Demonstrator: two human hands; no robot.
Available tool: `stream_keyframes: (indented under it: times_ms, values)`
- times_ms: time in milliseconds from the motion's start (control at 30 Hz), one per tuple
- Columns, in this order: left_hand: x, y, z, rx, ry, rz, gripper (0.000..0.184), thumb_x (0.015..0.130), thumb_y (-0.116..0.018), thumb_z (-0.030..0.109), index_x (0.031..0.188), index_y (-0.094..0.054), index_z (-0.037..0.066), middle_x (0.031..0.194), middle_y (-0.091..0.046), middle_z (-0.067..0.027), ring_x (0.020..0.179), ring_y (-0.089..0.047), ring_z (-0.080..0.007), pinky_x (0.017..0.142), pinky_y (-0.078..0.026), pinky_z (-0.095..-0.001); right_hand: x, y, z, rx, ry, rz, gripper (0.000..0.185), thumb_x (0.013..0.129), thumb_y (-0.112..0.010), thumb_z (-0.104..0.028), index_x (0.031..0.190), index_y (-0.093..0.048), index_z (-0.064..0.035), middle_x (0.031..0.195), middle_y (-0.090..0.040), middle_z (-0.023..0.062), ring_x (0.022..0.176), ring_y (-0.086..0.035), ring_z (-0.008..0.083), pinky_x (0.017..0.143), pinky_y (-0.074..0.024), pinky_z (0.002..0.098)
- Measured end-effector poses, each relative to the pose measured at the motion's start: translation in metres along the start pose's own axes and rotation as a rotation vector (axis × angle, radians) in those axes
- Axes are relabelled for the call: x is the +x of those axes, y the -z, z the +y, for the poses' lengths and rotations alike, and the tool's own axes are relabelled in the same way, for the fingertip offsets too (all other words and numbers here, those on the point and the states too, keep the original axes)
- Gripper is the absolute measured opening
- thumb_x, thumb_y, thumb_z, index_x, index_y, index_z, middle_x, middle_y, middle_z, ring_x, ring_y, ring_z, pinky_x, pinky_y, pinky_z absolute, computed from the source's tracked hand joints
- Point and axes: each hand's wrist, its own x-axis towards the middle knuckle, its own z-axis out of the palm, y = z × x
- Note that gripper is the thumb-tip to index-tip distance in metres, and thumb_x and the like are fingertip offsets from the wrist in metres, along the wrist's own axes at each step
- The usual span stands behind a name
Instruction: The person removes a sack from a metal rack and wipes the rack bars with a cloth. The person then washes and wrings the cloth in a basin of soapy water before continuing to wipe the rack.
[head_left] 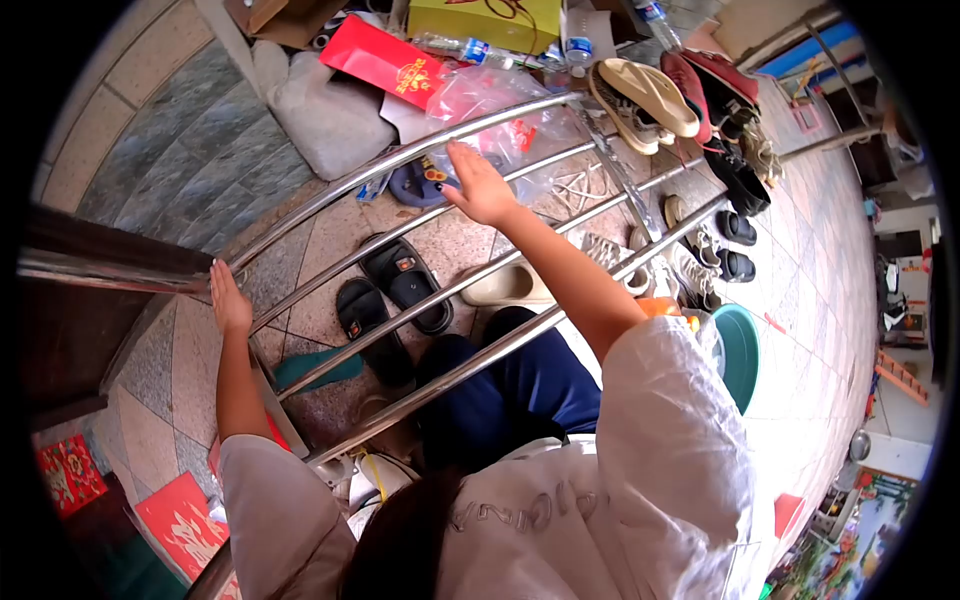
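Note:
A metal shoe rack [480,268] of shiny parallel tubes stretches across the view in front of my body. My left hand [231,304] lies against its left end, fingers stretched out close together and pointing up. My right hand [482,187] is over the upper tubes, its fingertips at the topmost one and its thumb apart; the hand is open. Through the bars I see black sandals [408,283], a beige clog [507,284] and a dark blue slipper [418,183]. Beige flip-flops [648,97] rest at the rack's upper right end.
Above the rack lie a red paper bag [382,62], clear plastic wrap [480,98], a yellow-green bag [484,22] and bottles. More shoes [737,178] and a green basin [737,358] are on the right. A dark wooden post [120,250] stands at the left.

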Motion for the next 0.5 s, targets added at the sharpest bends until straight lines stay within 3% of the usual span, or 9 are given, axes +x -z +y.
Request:
stream_keyframes:
  times_ms: [167, 233, 300, 400, 500]
  values:
    - [0.007, -0.008, -0.016, -0.005, -0.044, -0.057, 0.070, 0.076, -0.044, -0.008, 0.139, -0.015, 0.006, 0.144, -0.018, -0.0117, 0.133, -0.013, -0.0253, 0.108, -0.014, -0.0338, -0.201, 0.139, 0.012, -0.017, -0.349, 0.360, 0.057, 0.076, -0.058, -0.013, 0.127, -0.036, -0.0015, 0.129, -0.040, 0.0201, 0.120, -0.037, 0.0357, 0.100, -0.0301, 0.0398]
    - [0.026, -0.041, -0.050, -0.161, -0.055, -0.006, 0.062, 0.081, -0.046, -0.001, 0.137, -0.020, 0.003, 0.142, -0.021, -0.0139, 0.133, -0.015, -0.0277, 0.107, -0.017, -0.0352, -0.283, 0.183, 0.011, -0.105, -0.530, 0.475, 0.049, 0.076, -0.056, -0.008, 0.122, -0.040, -0.0016, 0.127, -0.043, 0.0193, 0.118, -0.040, 0.0348, 0.098, -0.0318, 0.0388]
    - [0.021, -0.028, -0.026, -0.196, -0.064, -0.044, 0.056, 0.084, -0.047, 0.006, 0.135, -0.023, 0.002, 0.141, -0.024, -0.0151, 0.132, -0.017, -0.0294, 0.106, -0.019, -0.0365, -0.355, 0.216, 0.014, -0.210, -0.652, 0.616, 0.043, 0.076, -0.054, -0.007, 0.118, -0.045, -0.0012, 0.125, -0.045, 0.0185, 0.116, -0.043, 0.0329, 0.097, -0.0333, 0.0375]
    - [0.015, -0.004, 0.048, -0.281, -0.220, 0.037, 0.052, 0.087, -0.046, 0.014, 0.134, -0.027, 0.001, 0.139, -0.027, -0.0166, 0.131, -0.020, -0.0312, 0.105, -0.021, -0.0381, -0.432, 0.244, 0.018, -0.342, -0.860, 0.750, 0.043, 0.076, -0.055, -0.007, 0.118, -0.045, -0.0001, 0.121, -0.048, 0.0183, 0.113, -0.045, 0.0326, 0.096, -0.0337, 0.0366]
    - [-0.022, 0.062, 0.193, -0.397, -0.423, 0.081, 0.050, 0.088, -0.045, 0.016, 0.133, -0.029, 0.000, 0.138, -0.029, -0.0173, 0.129, -0.023, -0.0328, 0.104, -0.021, -0.0395, -0.484, 0.237, 0.047, -0.419, -1.117, 0.783, 0.058, 0.074, -0.061, -0.015, 0.123, -0.037, 0.0029, 0.123, -0.044, 0.0225, 0.115, -0.041, 0.0357, 0.097, -0.0320, 0.0381]
